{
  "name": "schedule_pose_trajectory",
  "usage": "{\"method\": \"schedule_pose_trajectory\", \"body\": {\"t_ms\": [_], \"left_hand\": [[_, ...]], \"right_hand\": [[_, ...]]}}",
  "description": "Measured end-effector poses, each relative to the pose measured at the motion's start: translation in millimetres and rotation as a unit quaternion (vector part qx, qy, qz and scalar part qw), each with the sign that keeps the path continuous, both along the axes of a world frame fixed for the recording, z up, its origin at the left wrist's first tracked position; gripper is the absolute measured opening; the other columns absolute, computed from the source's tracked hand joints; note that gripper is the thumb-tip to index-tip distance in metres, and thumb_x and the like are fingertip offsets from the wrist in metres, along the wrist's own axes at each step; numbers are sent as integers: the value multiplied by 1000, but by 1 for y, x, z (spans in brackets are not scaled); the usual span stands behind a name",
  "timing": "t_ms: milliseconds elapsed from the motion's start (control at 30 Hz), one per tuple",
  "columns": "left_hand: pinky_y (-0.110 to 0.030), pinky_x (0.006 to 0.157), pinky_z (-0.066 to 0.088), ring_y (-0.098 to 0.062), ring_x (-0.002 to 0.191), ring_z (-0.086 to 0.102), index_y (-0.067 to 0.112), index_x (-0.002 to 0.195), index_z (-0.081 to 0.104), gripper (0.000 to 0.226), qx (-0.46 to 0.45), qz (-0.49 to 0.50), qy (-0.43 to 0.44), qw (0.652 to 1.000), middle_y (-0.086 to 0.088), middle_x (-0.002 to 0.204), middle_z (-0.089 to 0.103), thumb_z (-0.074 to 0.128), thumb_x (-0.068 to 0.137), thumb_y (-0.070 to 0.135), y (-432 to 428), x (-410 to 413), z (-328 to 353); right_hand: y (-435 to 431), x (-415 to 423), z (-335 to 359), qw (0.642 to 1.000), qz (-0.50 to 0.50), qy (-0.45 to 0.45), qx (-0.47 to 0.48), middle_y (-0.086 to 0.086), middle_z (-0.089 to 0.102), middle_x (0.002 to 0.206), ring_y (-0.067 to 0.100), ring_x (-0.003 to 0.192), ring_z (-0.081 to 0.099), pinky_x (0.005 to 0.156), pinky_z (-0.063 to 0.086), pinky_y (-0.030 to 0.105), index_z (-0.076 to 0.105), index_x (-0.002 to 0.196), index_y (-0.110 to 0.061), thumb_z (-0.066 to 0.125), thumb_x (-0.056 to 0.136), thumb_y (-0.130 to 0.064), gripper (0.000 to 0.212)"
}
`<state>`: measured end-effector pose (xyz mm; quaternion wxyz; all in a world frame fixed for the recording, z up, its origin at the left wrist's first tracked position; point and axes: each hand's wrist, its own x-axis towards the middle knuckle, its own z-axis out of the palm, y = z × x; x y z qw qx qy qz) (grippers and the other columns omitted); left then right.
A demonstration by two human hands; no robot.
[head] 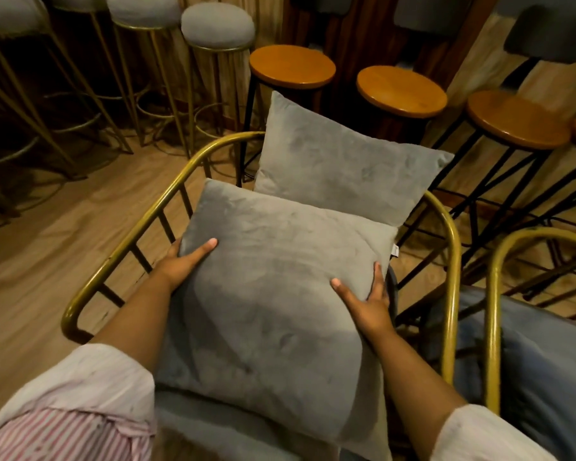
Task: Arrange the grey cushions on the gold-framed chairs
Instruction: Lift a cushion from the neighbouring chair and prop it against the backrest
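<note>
A large grey velvet cushion (pixel 273 294) lies over the seat of a gold-framed chair (pixel 133 241). My left hand (pixel 183 261) grips its left edge, thumb on top. My right hand (pixel 368 301) holds its right side, fingers spread over the fabric. A second grey cushion (pixel 343 164) stands upright against the chair's curved back, just behind the one I hold. The chair's blue-grey seat pad (pixel 213 424) shows below the held cushion.
A second gold-framed chair (pixel 494 294) with a blue-grey seat stands close on the right. Behind are wooden-topped stools (pixel 291 66) on black legs and grey padded stools (pixel 217 24) on gold legs. Wooden floor (pixel 47 234) lies to the left.
</note>
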<state>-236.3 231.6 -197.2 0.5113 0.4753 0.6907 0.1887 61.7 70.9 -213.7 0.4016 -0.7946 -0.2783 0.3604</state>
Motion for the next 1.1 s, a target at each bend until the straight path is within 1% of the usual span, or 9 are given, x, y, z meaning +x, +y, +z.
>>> {"method": "schedule_pose_trajectory", "body": {"t_ms": [133, 233, 367, 467, 600, 700, 833, 933, 1100], "left_hand": [[-50, 112, 34, -35, 136, 40, 39, 146, 25, 111, 24, -12, -14, 1000, -3, 153, 38, 68, 50, 77, -19, 0, 29], [-47, 110, 37, -32, 132, 44, 35, 144, 31, 109, 56, -22, -31, 998, -3, 148, 44, 73, 51, 72, -32, 4, 60], [-49, 111, 35, -30, 133, 45, 39, 143, 33, 120, 119, -38, -14, 992, 0, 148, 45, 72, 38, 82, -45, 10, 106], [-48, 110, 38, -29, 130, 47, 43, 138, 37, 115, 156, -38, -25, 987, 2, 145, 48, 73, 36, 82, -65, 32, 143], [-47, 107, 42, -29, 126, 52, 35, 135, 46, 118, 178, -42, -41, 982, 0, 140, 54, 70, 32, 86, -86, 77, 173], [-46, 108, 41, -30, 126, 51, 27, 137, 47, 114, 200, -64, -69, 975, -4, 140, 54, 71, 39, 82, -109, 122, 189], [-46, 110, 38, -33, 130, 47, 22, 140, 43, 113, 205, -87, -76, 972, -10, 144, 49, 71, 46, 78, -143, 191, 197], [-49, 110, 38, -35, 129, 48, 29, 136, 46, 123, 201, -107, -58, 972, -9, 141, 53, 63, 31, 91, -174, 251, 193], [-49, 108, 40, -34, 128, 49, 33, 136, 44, 127, 177, -144, -45, 973, -9, 141, 52, 64, 25, 92, -243, 358, 172]], "right_hand": [[-18, 2, 14, 992, -11, 121, 40, 5, 36, 152, 30, 132, 44, 109, 38, 52, 7, 147, -44, 78, 35, -73, 136], [-31, 5, 38, 982, -27, 159, 100, 3, 44, 146, 25, 126, 51, 104, 44, 45, 13, 149, -35, 84, 54, -49, 120], [-59, 17, 71, 973, -39, 159, 162, 0, 48, 140, 17, 119, 52, 86, 48, 26, 18, 150, -29, 75, 76, -25, 93], [-90, 29, 97, 967, -63, 141, 200, -1, 47, 144, 16, 121, 52, 92, 47, 28, 22, 149, -30, 78, 72, -30, 95], [-131, 54, 124, 953, -108, 128, 251, 0, 53, 136, 15, 114, 58, 79, 54, 16, 27, 148, -25, 76, 76, -25, 87], [-162, 87, 137, 947, -148, 110, 262, 2, 51, 141, 17, 119, 55, 95, 51, 32, 28, 147, -28, 74, 77, -34, 84], [-213, 142, 147, 942, -182, 87, 268, -3, 50, 139, 15, 117, 54, 84, 53, 21, 28, 147, -30, 71, 79, -38, 81], [-263, 192, 148, 945, -194, 77, 252, -2, 47, 144, 21, 124, 52, 102, 47, 42, 27, 146, -38, 74, 69, -54, 91], [-353, 289, 141, 951, -205, 68, 220, -2, 46, 145, 23, 126, 50, 105, 43, 49, 26, 144, -42, 73, 59, -68, 100]]}}
